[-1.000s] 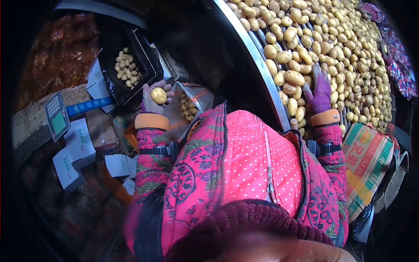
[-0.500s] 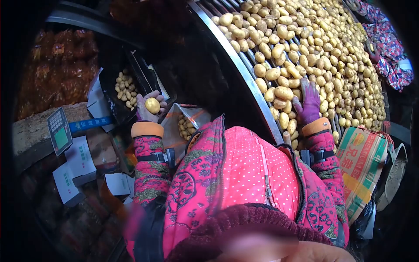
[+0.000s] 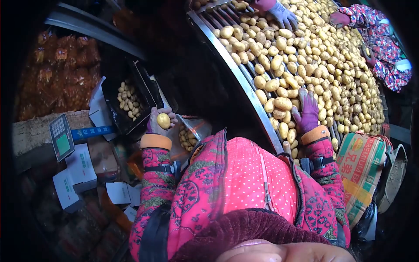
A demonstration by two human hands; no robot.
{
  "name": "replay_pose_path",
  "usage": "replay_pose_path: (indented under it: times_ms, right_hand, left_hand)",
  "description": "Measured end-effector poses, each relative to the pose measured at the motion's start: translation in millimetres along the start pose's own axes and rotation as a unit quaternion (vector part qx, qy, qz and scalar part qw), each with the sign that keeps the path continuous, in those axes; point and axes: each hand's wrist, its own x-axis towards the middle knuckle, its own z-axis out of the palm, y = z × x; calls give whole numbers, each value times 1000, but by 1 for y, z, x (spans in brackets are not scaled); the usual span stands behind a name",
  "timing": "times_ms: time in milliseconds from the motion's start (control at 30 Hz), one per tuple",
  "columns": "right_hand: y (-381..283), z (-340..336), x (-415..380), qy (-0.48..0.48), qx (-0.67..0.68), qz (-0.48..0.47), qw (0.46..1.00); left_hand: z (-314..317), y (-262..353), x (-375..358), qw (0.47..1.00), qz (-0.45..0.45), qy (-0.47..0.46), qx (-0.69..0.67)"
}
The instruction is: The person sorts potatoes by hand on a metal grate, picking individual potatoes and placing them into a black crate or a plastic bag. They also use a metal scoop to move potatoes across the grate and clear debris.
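Observation:
In a purple-grey glove, my left hand holds a single potato, palm up with the fingers curled round it. Beside it stands a black-lined box with potatoes inside. A clear bag with more potatoes lies just below and to the right. My right hand, gloved in purple, rests on the potatoes spread over the roller conveyor. Its fingers are stretched and slightly apart, with no potato gripped.
A co-worker's gloved hand is on the conveyor's far end; another person's sleeve is at its right. At left are a scale display, white boxes and netted sacks. A printed carton stands right.
My left hand, still holding the potato, has moved right and slightly down in view. My right hand stays on the potatoes. A co-worker's gloved hand has appeared at the top of the conveyor.

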Motion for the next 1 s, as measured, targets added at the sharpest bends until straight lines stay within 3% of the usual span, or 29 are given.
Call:
replay_pose_path:
  times_ms: [167, 267, 367, 433, 567, 733, 800, 1000]
  right_hand:
    - [-1, -1, 0, -4, -1, 5, 1000]
    - [0, 2, 1, -7, -11, 12, 1000]
    - [-2, 0, 1, -11, -10, 19, 1000]
    - [-1, 1, 1, -13, -12, 17, 1000]
    - [-1, 3, 1, -5, -19, 10, 1000]
    - [-2, 1, 2, -10, -17, 5, 1000]
    - [-1, 1, 1, -8, -18, 1, 1000]
    - [-1, 4, 1, -2, -19, -4, 1000]
  left_hand:
    - [7, 2, 5, 998, -17, -44, -48]
    - [10, 10, 14, 983, -80, -96, -136]
    - [21, 18, 20, 987, -146, -33, -64]
    - [37, 20, 16, 998, -43, -25, 26]
    - [60, 38, 33, 993, -35, -105, -36]
    - [114, 65, 35, 990, 44, -124, 56]
    - [136, 72, 22, 979, 133, -122, 99]
    - [140, 77, 17, 967, 179, -115, 139]
